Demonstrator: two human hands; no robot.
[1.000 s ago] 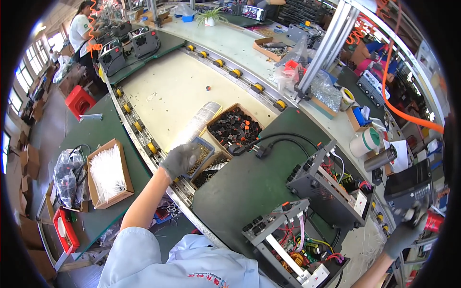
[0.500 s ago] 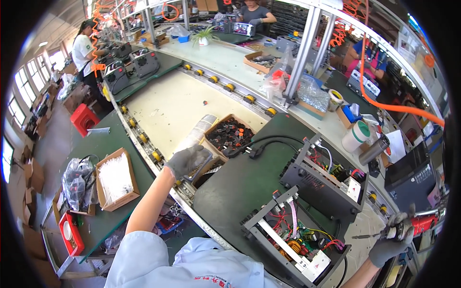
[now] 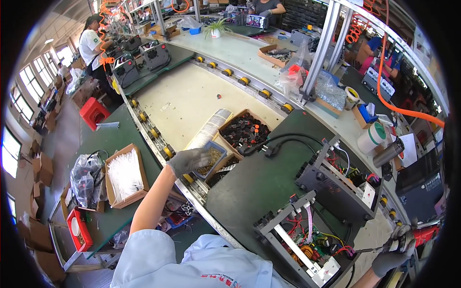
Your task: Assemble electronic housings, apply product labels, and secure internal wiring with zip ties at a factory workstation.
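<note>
My left hand [image 3: 188, 162], in a grey glove, is at the near left edge of a blue-grey bin [image 3: 224, 151] of small brass-coloured screws [image 3: 211, 159]. Its fingers are stretched out toward the screws, and no held thing shows. Far to the right, my gloved right hand [image 3: 394, 257] is closed round a red power screwdriver [image 3: 425, 235], whose long dark bit points left. That bit reaches near an open black device housing [image 3: 288, 240] with coloured wires, copper coils and a white bar. A second open housing [image 3: 331, 185] stands behind it.
Beside the screws, a cardboard box [image 3: 245, 132] holds black and orange parts. A rolled sheet [image 3: 211, 127] lies on the roller conveyor [image 3: 168, 152]. To the left is a box of white strips [image 3: 126, 176]. An orange air hose [image 3: 408, 113] hangs at right; other people work beyond.
My left hand has drawn back to the left from over the bin, uncovering the screws. The whole view has shifted, and my right hand still grips the screwdriver.
</note>
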